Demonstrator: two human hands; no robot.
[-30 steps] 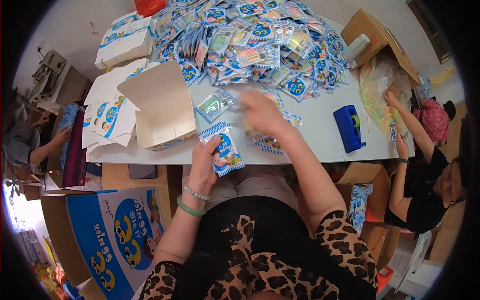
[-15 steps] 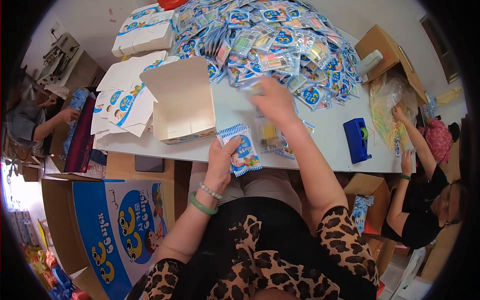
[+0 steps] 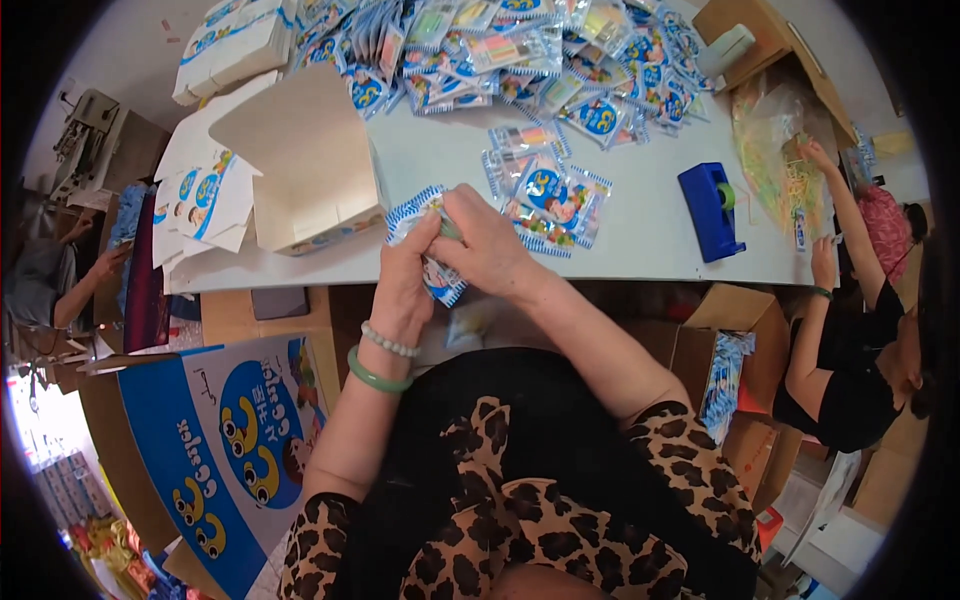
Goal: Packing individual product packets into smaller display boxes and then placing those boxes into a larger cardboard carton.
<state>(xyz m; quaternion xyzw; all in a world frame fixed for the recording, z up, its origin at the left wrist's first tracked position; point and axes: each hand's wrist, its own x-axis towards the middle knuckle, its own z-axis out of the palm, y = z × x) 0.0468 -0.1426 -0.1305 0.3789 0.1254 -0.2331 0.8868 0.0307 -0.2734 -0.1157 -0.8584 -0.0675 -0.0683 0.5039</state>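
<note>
My left hand (image 3: pixel 405 270) grips small blue-and-white plastic packets (image 3: pixel 412 208) at the table's front edge. My right hand (image 3: pixel 485 245) closes on them from the other side, its thumb against my left fingers. How many packets lie between the hands is hidden. Just beyond my right hand, several loose packets (image 3: pixel 547 190) overlap on the white table (image 3: pixel 620 255). To the left of my hands stands a small carton (image 3: pixel 320 170), its flap up, with a pale inside. Below my hands, another small clear packet (image 3: pixel 467 326) shows under the table edge.
A large heap of packets (image 3: pixel 480 60) covers the far table. Folded white cartons (image 3: pixel 205 200) lie left; a blue tape dispenser (image 3: pixel 710 212) stands right. A big printed cardboard box (image 3: pixel 215 440) is at lower left. People work on both sides, one by a clear plastic bag (image 3: pixel 775 150).
My right hand has come back from near the heap to meet my left hand at the packets. The view has shifted, so the table sits higher in the picture.
</note>
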